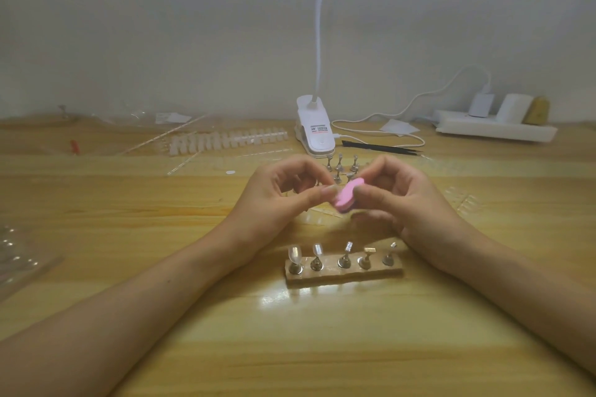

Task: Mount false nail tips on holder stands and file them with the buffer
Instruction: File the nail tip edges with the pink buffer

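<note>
The left hand (283,193) fingers pinch a small nail tip (327,189); the right hand (406,200) fingers pinch the pink buffer (342,199). Its long side slants from near-left to far-right.

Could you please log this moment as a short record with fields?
Left hand: pinches what looks like a clear false nail tip
Right hand: holds a pink foam buffer up to it
Wooden base: five metal holder stands; the two leftmost carry tips
Behind hands: loose metal stands, white clip lamp, black tweezers
</note>
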